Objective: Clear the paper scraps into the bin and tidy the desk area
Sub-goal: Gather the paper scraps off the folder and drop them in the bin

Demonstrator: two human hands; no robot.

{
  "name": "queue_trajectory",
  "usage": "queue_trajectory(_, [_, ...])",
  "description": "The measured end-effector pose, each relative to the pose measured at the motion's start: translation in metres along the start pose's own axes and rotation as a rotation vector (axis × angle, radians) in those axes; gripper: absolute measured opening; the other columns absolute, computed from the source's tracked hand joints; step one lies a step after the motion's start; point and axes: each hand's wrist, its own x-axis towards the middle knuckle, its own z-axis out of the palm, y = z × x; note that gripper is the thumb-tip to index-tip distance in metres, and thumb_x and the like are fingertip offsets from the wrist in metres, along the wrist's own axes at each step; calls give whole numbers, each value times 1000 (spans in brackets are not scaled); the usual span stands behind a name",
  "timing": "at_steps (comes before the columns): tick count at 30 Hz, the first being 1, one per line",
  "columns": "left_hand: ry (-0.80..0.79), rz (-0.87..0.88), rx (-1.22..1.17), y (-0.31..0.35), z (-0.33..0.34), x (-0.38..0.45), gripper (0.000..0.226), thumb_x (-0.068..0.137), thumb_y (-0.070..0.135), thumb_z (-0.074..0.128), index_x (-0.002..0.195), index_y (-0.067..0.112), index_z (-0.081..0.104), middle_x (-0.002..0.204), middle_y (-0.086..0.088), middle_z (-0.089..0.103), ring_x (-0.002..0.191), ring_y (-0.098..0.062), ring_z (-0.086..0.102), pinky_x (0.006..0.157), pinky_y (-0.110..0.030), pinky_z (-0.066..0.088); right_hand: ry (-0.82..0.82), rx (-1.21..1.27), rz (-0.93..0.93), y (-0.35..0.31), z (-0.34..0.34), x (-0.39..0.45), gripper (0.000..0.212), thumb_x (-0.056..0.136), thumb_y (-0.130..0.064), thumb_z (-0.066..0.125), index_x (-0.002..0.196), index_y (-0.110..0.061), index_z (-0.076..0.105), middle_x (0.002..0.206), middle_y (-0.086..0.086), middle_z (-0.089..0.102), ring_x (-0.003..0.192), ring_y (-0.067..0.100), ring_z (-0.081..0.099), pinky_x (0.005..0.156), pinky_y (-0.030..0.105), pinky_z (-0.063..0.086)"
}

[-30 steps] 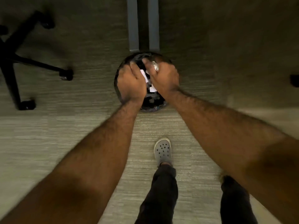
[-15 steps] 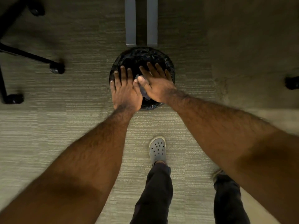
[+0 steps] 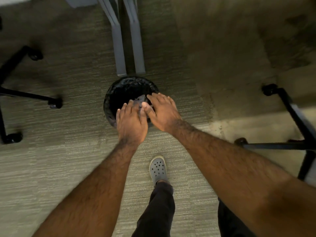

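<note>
Grey-green carpet [image 3: 51,177] fills the view, darker toward twelve o'clock. Black wheeled chair bases stand at nine o'clock [image 3: 25,98] and at three o'clock [image 3: 290,127], well apart from the middle. Two grey metal legs [image 3: 128,45] run down from twelve o'clock and end just beside the far rim of the bin [image 3: 119,89], a round one with a black liner, standing on the carpet just above centre. Any paper scraps inside the bin are too dark and blurred to tell. A grey clog [image 3: 158,169] sits at six o'clock of the bin. Over the bin's near edge, the left hand [image 3: 131,122] and the right hand [image 3: 162,112] lie flat, fingers spread, palms down, holding nothing, thumbs nearly touching.
</note>
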Motion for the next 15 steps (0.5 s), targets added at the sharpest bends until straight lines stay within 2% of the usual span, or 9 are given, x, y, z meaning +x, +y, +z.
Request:
queue_trajectory(5, [3, 138, -37, 58, -31, -34, 62, 97, 41, 16, 126, 8, 59, 134, -10, 59, 128, -28, 49, 114, -48, 26, 108, 71, 62, 15, -51, -55, 65, 97, -58, 19, 141, -16, 43, 147, 7, 45, 140, 25, 32, 117, 45, 19])
queue_trajectory(9, [-47, 233, -104, 113, -50, -47, 44, 102, 33, 29, 110, 8, 64, 115, -10, 67, 112, -28, 57, 100, -43, 40, 227, 135, 142, 33, -99, -101, 64, 97, -56, 21, 138, -14, 47, 143, 7, 50, 137, 25, 37, 114, 43, 24])
queue_trajectory(12, [-24, 305, -189, 161, -60, -59, 33, 101, 26, 42, 114, 4, 63, 121, -15, 65, 117, -30, 56, 102, -39, 42, 317, 150, 204, 51, -135, -139, 61, 98, -54, 24, 138, -14, 46, 143, 7, 50, 136, 24, 38, 114, 41, 25])
queue_trajectory(15, [-48, 417, -220, 216, -64, -70, 35, 100, 26, 46, 121, 3, 62, 130, -14, 61, 124, -28, 52, 106, -39, 38, 409, 172, 281, 75, -170, -177, 64, 97, -57, 22, 140, -16, 44, 145, 6, 48, 138, 22, 35, 115, 39, 23])
